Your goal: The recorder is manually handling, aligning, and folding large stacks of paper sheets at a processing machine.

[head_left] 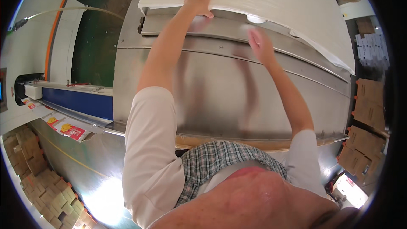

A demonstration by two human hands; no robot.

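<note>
A wide, thick stack of thin white sheets (288,0), perhaps tissue paper, lies across the far part of a steel machine table (212,89). My left hand (198,3) rests on the front edge of the stack, fingers spread over the layers and thumb out to the right. Just short of the stack's edge, my right hand (262,46) hangs over a raised steel ledge (169,26). Its fingertips are smeared by motion, so whether they hold anything cannot be made out. Between the hands, a rounded white flap (256,18) hangs from the stack's underside.
At left, a blue conveyor belt (78,101) runs up to the table, with printed red and white packaging film (68,128) beside it. A white machine housing (25,51) stands beyond. Cardboard boxes are piled at the right (368,101) and lower left (46,191).
</note>
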